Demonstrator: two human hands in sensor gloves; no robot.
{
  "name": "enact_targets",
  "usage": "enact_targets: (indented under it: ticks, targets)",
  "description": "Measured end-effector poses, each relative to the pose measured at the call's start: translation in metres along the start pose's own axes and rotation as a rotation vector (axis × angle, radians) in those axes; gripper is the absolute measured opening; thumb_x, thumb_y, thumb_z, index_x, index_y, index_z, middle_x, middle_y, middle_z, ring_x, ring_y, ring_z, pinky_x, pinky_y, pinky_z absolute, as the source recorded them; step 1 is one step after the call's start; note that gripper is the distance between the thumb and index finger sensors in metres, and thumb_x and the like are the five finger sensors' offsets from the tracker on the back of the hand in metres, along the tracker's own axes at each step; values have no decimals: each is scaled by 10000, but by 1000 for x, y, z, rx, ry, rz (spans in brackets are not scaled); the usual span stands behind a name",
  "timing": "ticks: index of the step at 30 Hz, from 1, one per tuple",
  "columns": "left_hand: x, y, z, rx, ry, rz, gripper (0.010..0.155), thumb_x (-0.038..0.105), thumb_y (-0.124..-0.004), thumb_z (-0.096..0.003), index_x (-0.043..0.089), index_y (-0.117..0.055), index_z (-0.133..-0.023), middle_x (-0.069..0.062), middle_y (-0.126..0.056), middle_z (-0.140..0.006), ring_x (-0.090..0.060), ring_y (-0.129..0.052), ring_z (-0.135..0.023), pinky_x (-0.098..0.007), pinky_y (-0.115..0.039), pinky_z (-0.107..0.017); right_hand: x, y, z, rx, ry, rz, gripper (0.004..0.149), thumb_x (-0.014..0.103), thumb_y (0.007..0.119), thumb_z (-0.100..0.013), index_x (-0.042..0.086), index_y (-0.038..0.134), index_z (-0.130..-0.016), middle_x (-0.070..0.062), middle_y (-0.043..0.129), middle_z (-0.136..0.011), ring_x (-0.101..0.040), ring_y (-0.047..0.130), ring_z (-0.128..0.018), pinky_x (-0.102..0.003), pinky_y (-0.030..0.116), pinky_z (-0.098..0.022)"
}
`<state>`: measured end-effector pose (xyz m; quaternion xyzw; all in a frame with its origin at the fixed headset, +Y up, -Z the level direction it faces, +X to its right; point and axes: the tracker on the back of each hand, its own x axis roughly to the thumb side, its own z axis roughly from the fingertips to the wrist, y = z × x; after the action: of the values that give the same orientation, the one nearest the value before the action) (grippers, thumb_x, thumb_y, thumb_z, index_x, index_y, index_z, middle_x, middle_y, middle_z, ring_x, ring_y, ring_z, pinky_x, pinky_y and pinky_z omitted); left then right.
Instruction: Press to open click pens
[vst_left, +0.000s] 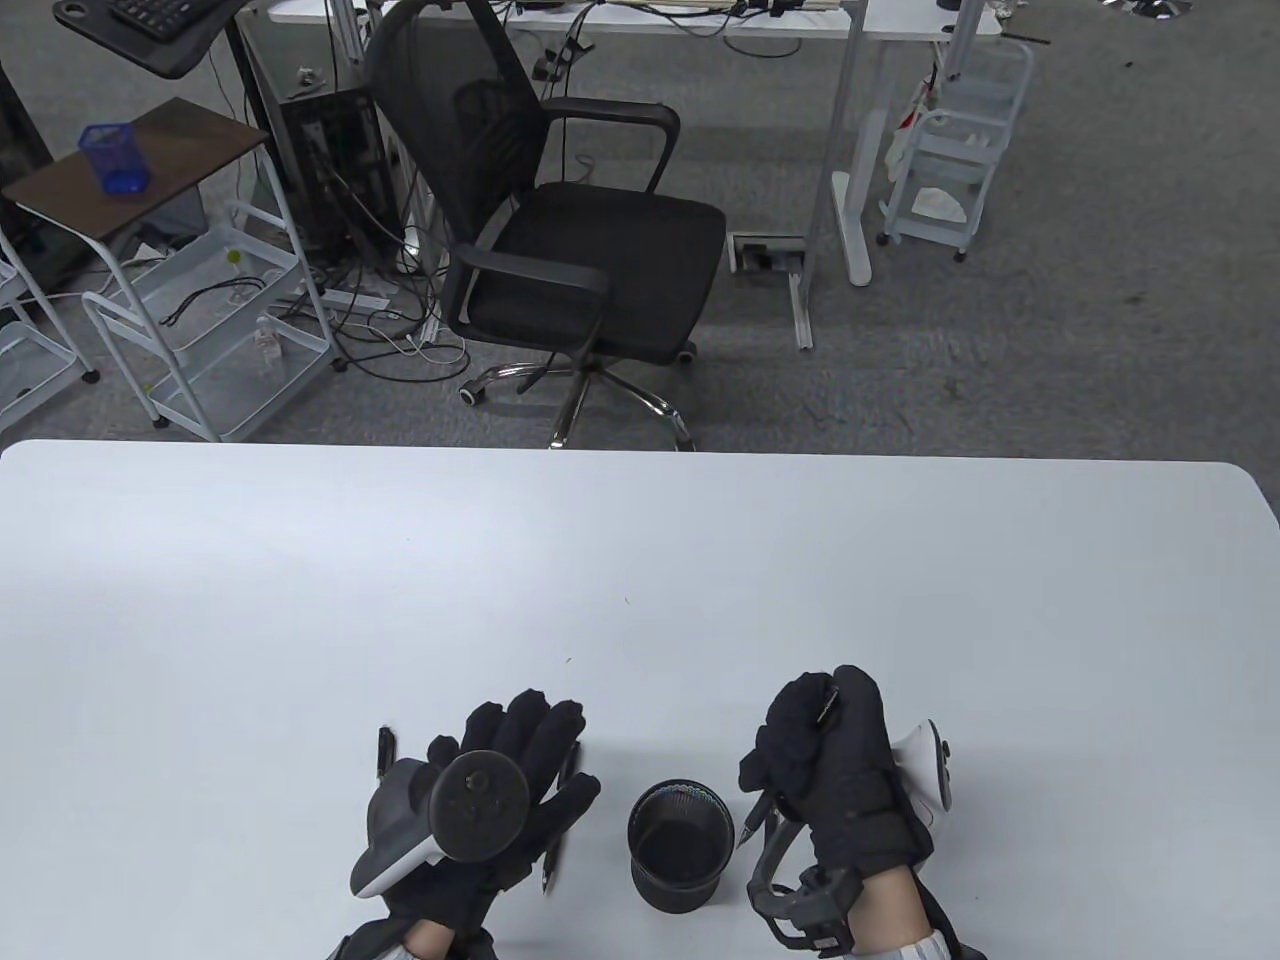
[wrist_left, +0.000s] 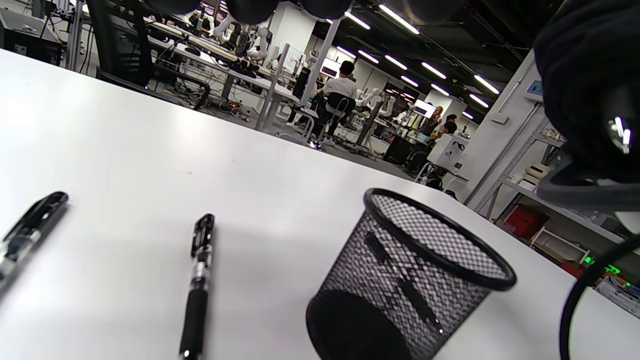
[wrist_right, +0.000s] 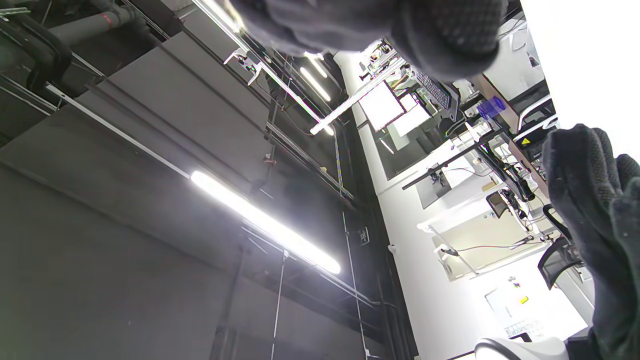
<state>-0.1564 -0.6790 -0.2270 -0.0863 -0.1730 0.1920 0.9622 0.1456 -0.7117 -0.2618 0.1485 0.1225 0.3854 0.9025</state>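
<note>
Table view — right hand grips one pen; left hand spread flat.

The right hand wraps a pen so only its tip and clip show; the button end is buried in the grip. The left hand covers most of a pen on the counter. The leftmost pen runs off the left wrist view's edge.
</note>
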Motion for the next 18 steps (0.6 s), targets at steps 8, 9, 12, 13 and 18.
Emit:
enact_targets:
  ticks: [8, 9, 12, 13, 18]
  targets:
    - [0, 0, 0, 1, 0, 2, 663, 568, -519, -723, 229, -368, -1273, -229, -340, -1317, -626, -359, -1144, -842, -339, -718, 0, 0, 0, -3, 3, 0, 558, 528, 300, -680, 140, 674, -822, 24, 826, -576, -81, 851, -355, -367, 820, -441]
    - [0, 0, 0, 1, 0, 2, 665, 567, -519, -723, 225, -369, -1274, -231, -341, -1316, -626, -360, -1143, -842, -339, -718, 0, 0, 0, -4, 3, 0, 558, 529, 301, -680, 140, 675, -821, 24, 826, -575, -81, 851, -354, -367, 820, -440]
    - [0, 0, 0, 2, 0, 2, 664, 568, -518, -723, 229, -367, -1273, -229, -341, -1317, -625, -360, -1144, -842, -339, -719, 0, 1, 0, -3, 1, -2, 559, 529, 301, -680, 139, 675, -822, 24, 827, -575, -82, 851, -354, -368, 820, -441]
    - [0, 0, 0, 2, 0, 2, 664, 568, -518, -723, 229, -368, -1273, -232, -343, -1316, -626, -360, -1143, -842, -339, -718, 0, 1, 0, -3, 1, -2, 558, 529, 300, -680, 141, 675, -822, 24, 826, -575, -81, 851, -355, -368, 819, -441]
    - [0, 0, 0, 1, 0, 1, 663, 568, -518, -723, 230, -368, -1273, -230, -343, -1316, -624, -361, -1144, -841, -340, -719, 1, 1, 0, 0, -2, -6, 558, 529, 303, -683, 136, 673, -827, 21, 826, -581, -85, 852, -361, -371, 817, -446]
